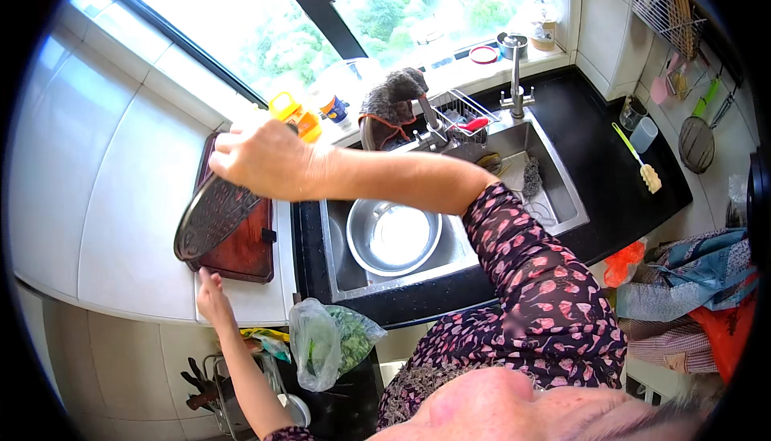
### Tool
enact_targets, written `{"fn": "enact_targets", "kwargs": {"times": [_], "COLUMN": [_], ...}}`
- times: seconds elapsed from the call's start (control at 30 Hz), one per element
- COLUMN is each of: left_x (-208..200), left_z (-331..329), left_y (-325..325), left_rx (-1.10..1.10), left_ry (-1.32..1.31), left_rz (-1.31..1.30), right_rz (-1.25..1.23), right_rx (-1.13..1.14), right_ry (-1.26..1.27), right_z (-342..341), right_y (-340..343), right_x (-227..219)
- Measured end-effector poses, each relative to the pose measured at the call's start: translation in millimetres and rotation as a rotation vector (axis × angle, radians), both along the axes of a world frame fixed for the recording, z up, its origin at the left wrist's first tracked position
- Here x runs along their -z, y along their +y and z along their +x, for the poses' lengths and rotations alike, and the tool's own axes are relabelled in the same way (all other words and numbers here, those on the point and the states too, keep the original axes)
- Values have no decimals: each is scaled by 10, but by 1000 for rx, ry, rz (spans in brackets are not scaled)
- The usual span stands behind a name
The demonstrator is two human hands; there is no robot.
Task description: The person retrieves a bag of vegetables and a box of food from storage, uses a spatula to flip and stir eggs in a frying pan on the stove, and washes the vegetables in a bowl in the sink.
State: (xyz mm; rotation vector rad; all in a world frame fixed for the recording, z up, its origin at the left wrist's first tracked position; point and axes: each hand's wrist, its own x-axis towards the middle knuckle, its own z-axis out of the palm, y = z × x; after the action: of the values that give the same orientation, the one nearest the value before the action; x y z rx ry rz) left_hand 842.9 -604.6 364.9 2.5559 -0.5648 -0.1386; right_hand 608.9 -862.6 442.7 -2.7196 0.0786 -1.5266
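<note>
My right hand [269, 156] is closed on the upper edge of a dark, round perforated tray [213, 220], held tilted above the white counter at the left. Under and behind it lies a dark red rectangular board [249, 244] with a black piece on its right edge. Close to the lower rim of the tray is my left hand [214, 300]. Its fingers are drawn together near the board's front corner, and whatever is between them is hidden. My right forearm reaches across the sink from the right.
A shiny metal basin [393, 236] stands in the sink [373, 287] below a faucet [516, 79]. Bagged green leaves [353, 336] rest at the front. A grey cloth [393, 100] hangs near the window. A green-handled brush [638, 160] lies on the black counter.
</note>
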Motion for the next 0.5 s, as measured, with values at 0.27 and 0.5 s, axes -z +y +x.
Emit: {"fn": "enact_targets", "kwargs": {"times": [0.27,0.5], "left_x": [-672,-641], "left_z": [-992,-936], "left_y": [573,886], "left_rx": [81,-49], "left_ry": [868,854], "left_rz": [-1098,-1251], "right_rz": [-23,-4], "right_rx": [-306,-463], "right_ry": [-359,-103], "right_z": [195,117], "right_y": [670,1035], "right_x": [303,534]}}
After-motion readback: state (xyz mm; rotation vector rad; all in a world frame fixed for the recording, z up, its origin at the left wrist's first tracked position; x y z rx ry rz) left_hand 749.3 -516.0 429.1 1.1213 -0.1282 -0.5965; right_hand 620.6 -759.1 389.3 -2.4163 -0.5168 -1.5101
